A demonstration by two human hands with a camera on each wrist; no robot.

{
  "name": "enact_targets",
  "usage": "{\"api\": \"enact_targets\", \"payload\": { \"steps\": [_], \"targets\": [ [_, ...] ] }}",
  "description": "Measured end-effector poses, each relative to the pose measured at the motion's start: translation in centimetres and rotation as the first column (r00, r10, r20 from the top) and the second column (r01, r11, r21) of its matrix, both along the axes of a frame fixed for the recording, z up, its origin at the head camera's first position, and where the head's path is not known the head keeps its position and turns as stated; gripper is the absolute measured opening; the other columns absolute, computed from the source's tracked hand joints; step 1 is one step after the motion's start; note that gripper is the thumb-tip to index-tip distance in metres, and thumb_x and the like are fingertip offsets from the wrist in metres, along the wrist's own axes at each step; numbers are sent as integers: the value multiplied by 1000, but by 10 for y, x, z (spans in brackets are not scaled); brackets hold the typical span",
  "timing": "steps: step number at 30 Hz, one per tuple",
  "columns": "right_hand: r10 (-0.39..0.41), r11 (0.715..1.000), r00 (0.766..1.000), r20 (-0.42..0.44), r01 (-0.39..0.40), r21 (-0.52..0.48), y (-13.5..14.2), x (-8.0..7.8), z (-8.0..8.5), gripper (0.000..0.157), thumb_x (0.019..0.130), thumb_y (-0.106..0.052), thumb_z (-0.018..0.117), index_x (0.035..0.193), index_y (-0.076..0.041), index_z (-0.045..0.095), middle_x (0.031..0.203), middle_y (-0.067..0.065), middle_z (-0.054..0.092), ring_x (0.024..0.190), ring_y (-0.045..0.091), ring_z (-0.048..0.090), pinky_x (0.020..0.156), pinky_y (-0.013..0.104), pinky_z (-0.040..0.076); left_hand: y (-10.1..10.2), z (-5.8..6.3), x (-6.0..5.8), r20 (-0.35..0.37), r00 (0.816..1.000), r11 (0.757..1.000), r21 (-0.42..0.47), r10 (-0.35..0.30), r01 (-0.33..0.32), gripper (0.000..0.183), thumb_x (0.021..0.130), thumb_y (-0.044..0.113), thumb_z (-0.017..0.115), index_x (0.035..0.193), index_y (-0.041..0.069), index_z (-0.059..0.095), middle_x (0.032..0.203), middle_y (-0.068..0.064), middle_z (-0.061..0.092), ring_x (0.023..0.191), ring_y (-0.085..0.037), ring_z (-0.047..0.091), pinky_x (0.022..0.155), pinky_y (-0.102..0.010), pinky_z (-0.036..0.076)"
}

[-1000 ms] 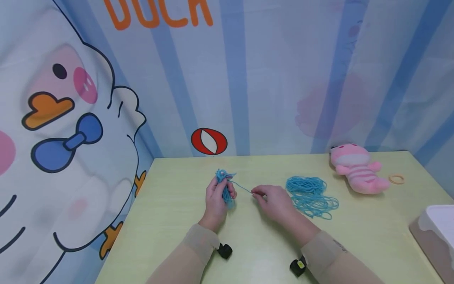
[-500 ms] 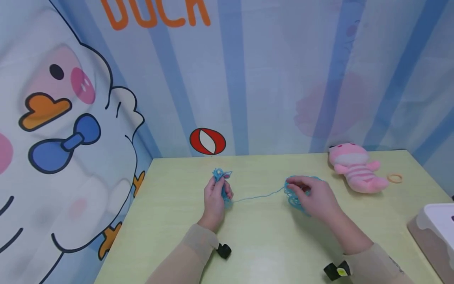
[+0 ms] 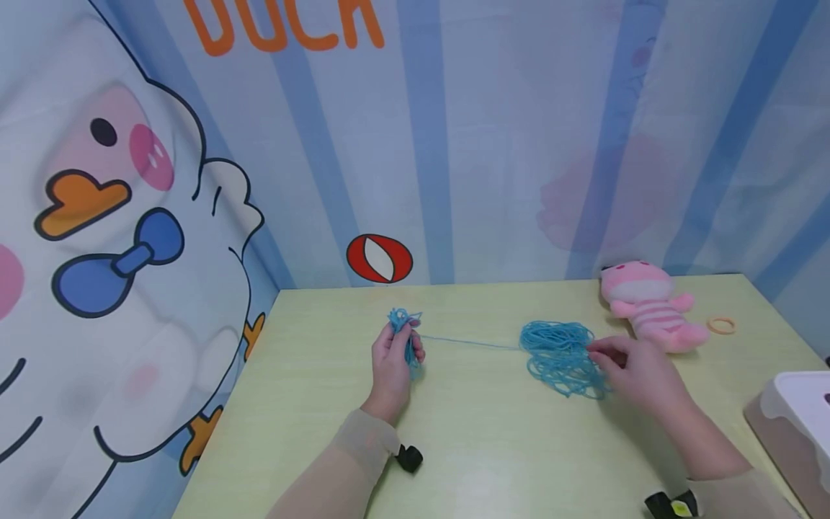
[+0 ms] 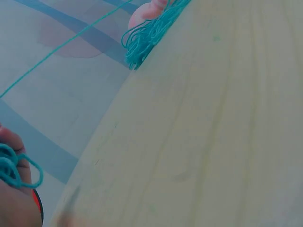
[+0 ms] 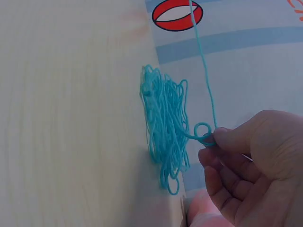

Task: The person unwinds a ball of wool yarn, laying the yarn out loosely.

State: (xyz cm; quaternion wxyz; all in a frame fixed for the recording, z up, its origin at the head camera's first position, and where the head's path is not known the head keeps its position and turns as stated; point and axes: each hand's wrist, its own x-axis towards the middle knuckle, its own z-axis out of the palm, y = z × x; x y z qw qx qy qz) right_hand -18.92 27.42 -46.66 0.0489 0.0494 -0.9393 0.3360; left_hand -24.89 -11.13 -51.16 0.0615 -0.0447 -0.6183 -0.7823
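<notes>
My left hand (image 3: 392, 367) grips a small bundle of blue yarn (image 3: 399, 317), whose loops stick out above the thumb. From that bundle a single strand (image 3: 470, 342) stretches taut to the right. On the table lies a larger loose pile of blue yarn (image 3: 560, 357), with my right hand (image 3: 638, 371) just to its right. In the right wrist view the thumb and forefinger of the right hand (image 5: 255, 165) pinch the strand near a small loop (image 5: 202, 129), beside the yarn pile (image 5: 163, 125). The left wrist view catches only part of the left hand (image 4: 16, 198) at its edge.
A pink striped plush toy (image 3: 648, 306) lies at the back right of the table (image 3: 480, 440), behind my right hand. An orange ring (image 3: 721, 326) is beside it. A white-lidded box (image 3: 787, 425) stands at the right edge. A printed curtain (image 3: 499, 144) hangs behind the table.
My right hand has moved right, from near the left hand across the yarn pile to its far side, drawing the strand out long. The left hand has stayed nearly in place, gripping its bundle.
</notes>
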Motion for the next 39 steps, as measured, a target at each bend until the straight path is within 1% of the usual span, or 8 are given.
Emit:
{"api": "enact_targets", "payload": {
  "steps": [6,14,18,21,24,27,31,39],
  "targets": [
    [-8,995,1000,9,7,102,13,-4,-9,17,103,-13,73,113,-2,82,103,15,82,81,19,65,63,28,50,-1,-1,1,-38,999,999,-18,31,-32,31,118,26,45,122,5,68,84,-2,58,70,-15,56,69,-23,55],
    [-24,980,998,61,11,197,9,-8,-12,19,100,-15,75,111,-2,82,102,16,82,90,32,75,83,58,60,-3,-2,1,-58,998,999,-48,16,-19,28,118,27,46,117,11,69,82,0,59,69,-15,57,70,-23,55],
    [-12,983,1000,6,11,183,-5,-5,-7,26,99,-14,72,121,-2,79,117,23,78,96,39,73,83,60,60,-3,-3,1,-57,998,999,-46,-11,8,29,118,27,46,119,9,69,83,0,60,70,-15,58,71,-23,56],
    [54,981,996,-74,-39,193,-17,0,-5,29,96,-14,74,124,-5,78,127,27,72,106,45,70,89,64,59,-3,-2,1,-63,998,999,-42,-18,16,29,118,27,46,119,9,69,84,0,60,70,-15,58,71,-22,56],
    [141,967,985,-99,-115,228,-27,1,-8,25,92,-14,80,116,-11,80,122,21,72,109,45,69,96,67,57,-3,-2,1,-68,998,999,-41,-15,12,29,117,27,46,118,9,69,84,1,60,70,-15,57,71,-22,55],
    [190,950,979,-68,-166,266,-33,-1,-16,21,88,-14,83,110,-14,81,113,12,73,105,39,69,96,64,57,-3,-1,1,-70,998,999,-52,-11,8,29,117,27,46,118,9,69,84,1,60,71,-15,57,72,-22,55],
    [190,948,980,-55,-168,269,-36,-8,-27,20,88,-12,81,108,-11,81,110,11,75,104,38,71,97,63,58,-3,-1,1,-78,997,998,-66,-7,2,29,118,26,46,119,8,68,84,0,61,72,-15,57,73,-22,55],
    [145,973,982,-121,-120,197,-43,-26,-40,19,94,-12,76,111,-6,82,118,20,76,116,48,69,104,67,54,-1,-1,1,-89,996,997,-77,-11,5,30,118,24,45,120,5,68,83,-1,61,71,-14,57,71,-23,55]
  ]
}}
